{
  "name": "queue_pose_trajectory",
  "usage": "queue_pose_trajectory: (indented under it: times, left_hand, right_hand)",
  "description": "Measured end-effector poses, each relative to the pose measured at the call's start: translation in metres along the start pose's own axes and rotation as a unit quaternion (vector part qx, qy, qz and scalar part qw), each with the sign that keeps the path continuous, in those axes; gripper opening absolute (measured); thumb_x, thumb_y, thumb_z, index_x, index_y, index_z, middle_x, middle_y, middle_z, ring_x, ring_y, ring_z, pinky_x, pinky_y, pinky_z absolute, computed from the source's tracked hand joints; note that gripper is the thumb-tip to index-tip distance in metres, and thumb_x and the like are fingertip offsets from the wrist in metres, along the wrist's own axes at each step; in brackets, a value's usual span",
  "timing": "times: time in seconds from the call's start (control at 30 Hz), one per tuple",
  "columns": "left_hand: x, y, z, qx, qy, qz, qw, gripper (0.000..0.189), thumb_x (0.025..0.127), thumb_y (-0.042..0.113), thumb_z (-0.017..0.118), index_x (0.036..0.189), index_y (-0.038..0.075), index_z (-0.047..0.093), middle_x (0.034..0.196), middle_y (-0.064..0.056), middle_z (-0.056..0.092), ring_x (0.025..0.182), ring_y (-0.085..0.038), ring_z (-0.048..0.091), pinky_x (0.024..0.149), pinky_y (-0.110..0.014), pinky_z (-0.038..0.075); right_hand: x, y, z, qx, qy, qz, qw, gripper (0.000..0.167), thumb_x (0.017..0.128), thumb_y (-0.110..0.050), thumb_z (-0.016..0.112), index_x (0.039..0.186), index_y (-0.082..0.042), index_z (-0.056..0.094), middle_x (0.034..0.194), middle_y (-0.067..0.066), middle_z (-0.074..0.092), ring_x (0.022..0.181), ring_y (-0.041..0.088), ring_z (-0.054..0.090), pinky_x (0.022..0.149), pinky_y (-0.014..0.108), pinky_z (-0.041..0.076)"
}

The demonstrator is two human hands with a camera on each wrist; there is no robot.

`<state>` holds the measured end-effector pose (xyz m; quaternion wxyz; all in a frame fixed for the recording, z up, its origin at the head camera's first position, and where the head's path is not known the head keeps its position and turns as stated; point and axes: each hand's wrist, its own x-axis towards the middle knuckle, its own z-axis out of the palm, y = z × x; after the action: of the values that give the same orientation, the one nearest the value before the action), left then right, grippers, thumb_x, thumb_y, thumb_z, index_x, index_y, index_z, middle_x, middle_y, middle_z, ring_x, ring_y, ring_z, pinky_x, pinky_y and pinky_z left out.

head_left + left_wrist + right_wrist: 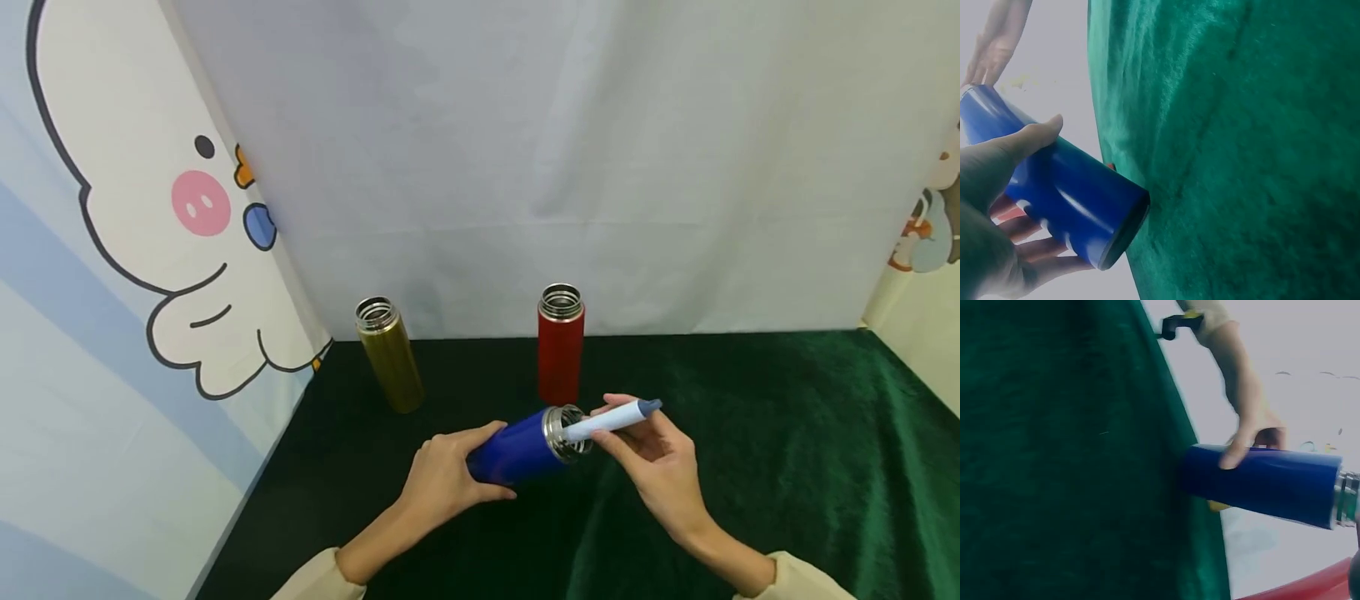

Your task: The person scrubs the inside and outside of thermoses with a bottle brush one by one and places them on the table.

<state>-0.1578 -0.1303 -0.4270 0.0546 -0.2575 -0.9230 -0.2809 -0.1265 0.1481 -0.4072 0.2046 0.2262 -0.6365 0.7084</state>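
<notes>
In the head view my left hand [442, 479] grips a dark blue metal bottle [510, 452] around its body. The bottle lies tilted to the right, its lidless steel mouth [567, 433] facing my right hand [663, 475]. Between thumb and fingers that right hand pinches a pale blue, pen-like stick [615, 417] with a dark blue end, and the stick's other end is at the bottle's mouth. The left wrist view shows the thumb across the blue bottle [1085, 194] and the fingers underneath. Seen from the right wrist, the bottle [1266, 481] is held aslant.
Behind the hands stand two more lidless bottles, a gold one [392, 358] at the left and a red one [560, 354] near the middle. Dark green cloth [750, 433] covers the table. A pale curtain [487, 167] hangs behind it, and a cartoon-print sheet [127, 275] hangs at the left.
</notes>
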Motion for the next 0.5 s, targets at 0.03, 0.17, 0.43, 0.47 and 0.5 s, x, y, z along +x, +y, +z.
queue_pose_trajectory:
  times: [0.03,0.17,0.43,0.47,0.5]
  left_hand:
    - [0.0,0.0,0.0,-0.005,0.0,0.0,1.0,0.076,0.072,0.038,0.093,0.14,0.024,0.061,0.128,-0.005,0.073,0.112,-0.028,0.072,0.095,-0.054,0.058]
    - [-0.003,-0.003,0.0,-0.015,-0.002,-0.007,0.9999,0.076,0.073,0.039,0.092,0.14,0.024,0.06,0.13,-0.005,0.072,0.114,-0.027,0.072,0.097,-0.053,0.058]
    - [-0.003,-0.006,-0.001,-0.018,0.003,-0.002,0.9998,0.075,0.074,0.038,0.092,0.14,0.026,0.059,0.13,-0.004,0.072,0.115,-0.025,0.072,0.097,-0.052,0.058]
    - [-0.003,-0.006,-0.001,-0.018,0.003,-0.002,0.9998,0.075,0.074,0.038,0.092,0.14,0.026,0.059,0.13,-0.004,0.072,0.115,-0.025,0.072,0.097,-0.052,0.057]
    - [-0.003,-0.006,-0.002,-0.018,0.003,-0.001,0.9998,0.075,0.074,0.038,0.092,0.14,0.026,0.059,0.13,-0.004,0.072,0.115,-0.025,0.072,0.098,-0.052,0.057]
  right_hand:
    - [0.0,0.0,0.0,-0.01,-0.004,0.004,0.9999,0.043,0.091,0.02,0.059,0.132,0.009,0.055,0.118,-0.003,0.073,0.107,0.009,0.072,0.092,0.024,0.059]
    - [0.015,-0.01,-0.008,0.019,0.014,0.003,0.9997,0.039,0.1,0.013,0.051,0.138,0.005,0.049,0.12,-0.002,0.072,0.109,0.013,0.073,0.09,0.032,0.061]
    - [0.032,-0.017,-0.013,0.144,0.036,-0.07,0.9864,0.038,0.098,0.021,0.044,0.132,0.006,0.051,0.114,0.013,0.074,0.1,0.025,0.077,0.08,0.036,0.063]
    - [0.03,-0.016,-0.011,0.129,0.036,-0.057,0.9894,0.037,0.098,0.02,0.046,0.13,0.004,0.052,0.113,0.011,0.074,0.1,0.023,0.077,0.08,0.036,0.063]
    - [0.027,-0.013,-0.008,0.114,0.036,-0.04,0.992,0.036,0.097,0.02,0.049,0.128,0.002,0.054,0.113,0.009,0.075,0.1,0.022,0.077,0.08,0.035,0.063]
